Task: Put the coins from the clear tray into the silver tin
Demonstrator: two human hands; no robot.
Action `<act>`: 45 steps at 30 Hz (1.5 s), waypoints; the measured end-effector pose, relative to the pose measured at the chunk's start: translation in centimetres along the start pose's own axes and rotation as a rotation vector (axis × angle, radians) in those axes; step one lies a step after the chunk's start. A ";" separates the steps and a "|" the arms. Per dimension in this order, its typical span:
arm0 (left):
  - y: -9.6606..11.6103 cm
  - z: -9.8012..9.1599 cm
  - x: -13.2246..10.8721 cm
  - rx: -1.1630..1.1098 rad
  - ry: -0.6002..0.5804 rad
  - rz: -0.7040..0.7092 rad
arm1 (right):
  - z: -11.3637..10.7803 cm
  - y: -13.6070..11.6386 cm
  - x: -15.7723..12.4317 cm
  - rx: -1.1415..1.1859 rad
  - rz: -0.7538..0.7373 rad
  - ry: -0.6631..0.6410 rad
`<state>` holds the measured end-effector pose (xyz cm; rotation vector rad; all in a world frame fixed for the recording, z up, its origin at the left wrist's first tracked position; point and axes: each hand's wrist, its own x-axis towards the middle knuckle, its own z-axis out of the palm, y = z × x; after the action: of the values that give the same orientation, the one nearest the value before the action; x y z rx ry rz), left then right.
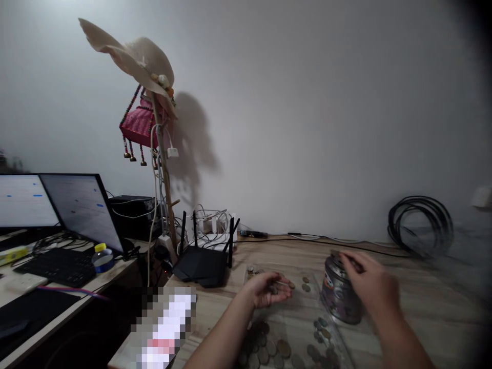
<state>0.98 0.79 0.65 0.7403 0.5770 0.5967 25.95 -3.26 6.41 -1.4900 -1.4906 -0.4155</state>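
R hand [371,282] is at top of tin [340,300], if pinching sth. I cannot tell; L hand [269,290] loosely spread; coins [284,349] near it prob. hard, slippery; take by edge

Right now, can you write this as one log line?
left hand: open, near coins; right hand: at top of tin; tin: standing; coins: spread beside tin
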 end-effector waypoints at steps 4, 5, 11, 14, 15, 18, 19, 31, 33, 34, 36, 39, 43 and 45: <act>-0.1 -0.1 0.2 0.035 0.084 0.044 | -0.9 3.3 1.0 -0.269 0.280 -0.153; -0.1 -0.2 0.2 0.040 0.093 0.052 | -0.9 3.7 1.1 -0.270 0.287 -0.201; -0.1 -0.3 0.3 0.056 0.121 0.067 | 0.3 4.6 1.2 -0.205 0.270 -0.285; -0.1 -0.3 0.3 0.062 0.122 0.073 | 0.7 4.4 1.3 -0.164 0.266 -0.216; -0.1 -0.2 0.2 0.062 0.121 0.075 | 0.8 4.3 1.4 -0.136 0.260 -0.190; -0.1 -0.2 0.3 0.054 0.123 0.081 | 1.1 3.8 1.9 -0.054 0.246 -0.189; -0.1 -0.2 0.3 0.051 0.128 0.082 | 1.2 3.7 2.1 -0.050 0.242 -0.216; 0.1 0.5 -0.2 0.072 0.166 0.103 | 1.4 4.5 2.3 -0.217 0.169 -0.287; 0.0 0.5 -0.2 0.081 0.165 0.112 | 1.2 4.2 2.3 -0.287 0.187 -0.285; 0.0 0.5 -0.2 0.087 0.161 0.120 | 1.1 4.0 2.3 -0.309 0.204 -0.295; 0.0 0.4 -0.1 0.101 0.155 0.130 | 1.0 3.6 2.3 -0.313 0.237 -0.348; -0.2 0.1 0.2 0.112 0.151 0.129 | 1.0 3.4 2.3 -0.273 0.243 -0.353; -0.3 -0.3 0.4 0.099 0.124 0.135 | 1.2 3.9 3.1 -0.134 0.132 -0.085; -0.3 -0.3 0.4 0.098 0.118 0.129 | 1.3 4.4 4.2 -0.109 0.149 -0.145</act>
<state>1.18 1.04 0.14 0.8428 0.6744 0.7395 30.25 1.11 7.45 -1.7367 -1.4763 -0.3090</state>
